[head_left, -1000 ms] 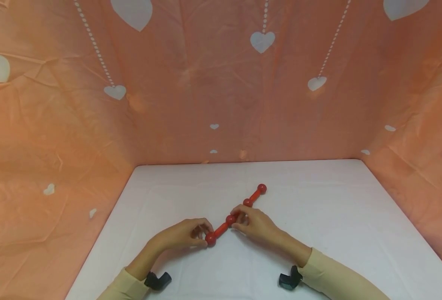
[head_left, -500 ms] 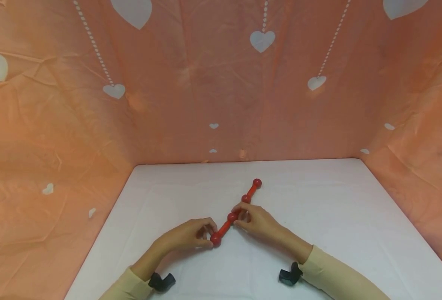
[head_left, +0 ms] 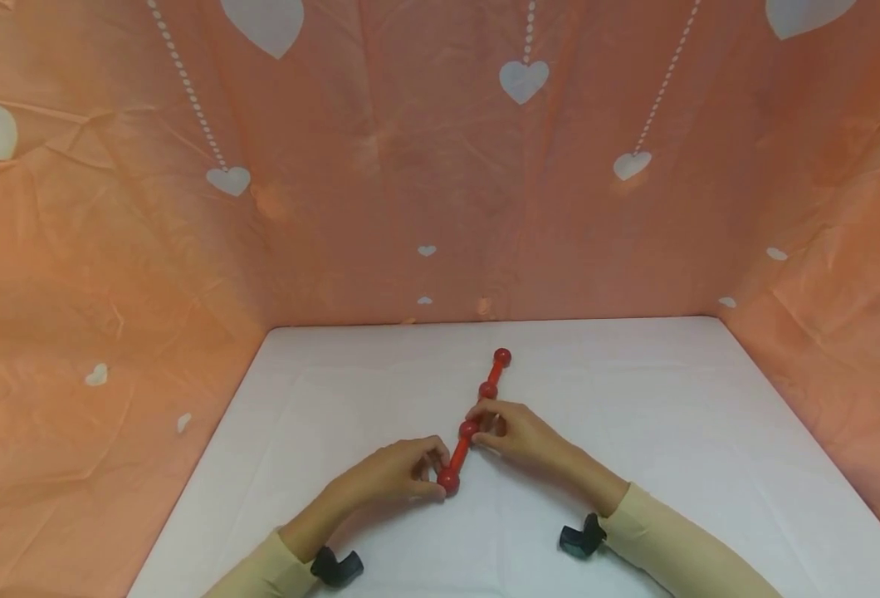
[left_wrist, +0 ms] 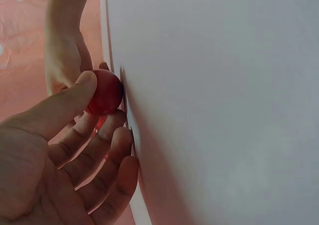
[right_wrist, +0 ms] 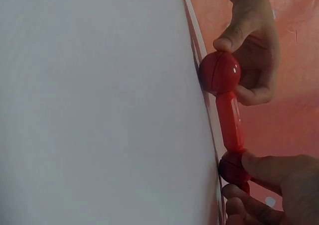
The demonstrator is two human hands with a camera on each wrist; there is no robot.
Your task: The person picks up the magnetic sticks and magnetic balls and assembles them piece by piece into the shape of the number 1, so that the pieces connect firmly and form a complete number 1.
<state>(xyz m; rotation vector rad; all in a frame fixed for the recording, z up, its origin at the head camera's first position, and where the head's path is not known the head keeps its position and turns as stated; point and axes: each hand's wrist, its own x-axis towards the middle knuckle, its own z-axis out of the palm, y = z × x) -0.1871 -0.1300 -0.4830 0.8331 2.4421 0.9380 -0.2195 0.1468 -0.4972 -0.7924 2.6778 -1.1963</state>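
A straight chain of several red balls joined by red rods lies slantwise on the white table, seen whole in the head view. Its near-end ball [head_left: 448, 482] is pinched by my left hand [head_left: 395, 472], thumb on one side and fingertips on the other. My right hand [head_left: 525, 433] grips the chain at the second ball [head_left: 468, 429], covering part of the rod beyond it. A red rod [right_wrist: 230, 121] runs bare between the two hands. Past the right hand, the third ball [head_left: 488, 390] and the far-end ball [head_left: 502, 357] are untouched.
The white table [head_left: 634, 399] spreads out around the chain. Orange cloth [head_left: 380, 183] with white hearts walls the back and both sides. A dark wrist mount [head_left: 337, 568] sits at the left cuff, and another dark mount [head_left: 583, 536] at the right cuff.
The chain has turned counterclockwise, its far end swinging left and its near end right. My left hand has moved right with the near ball; my right hand has shifted slightly right.
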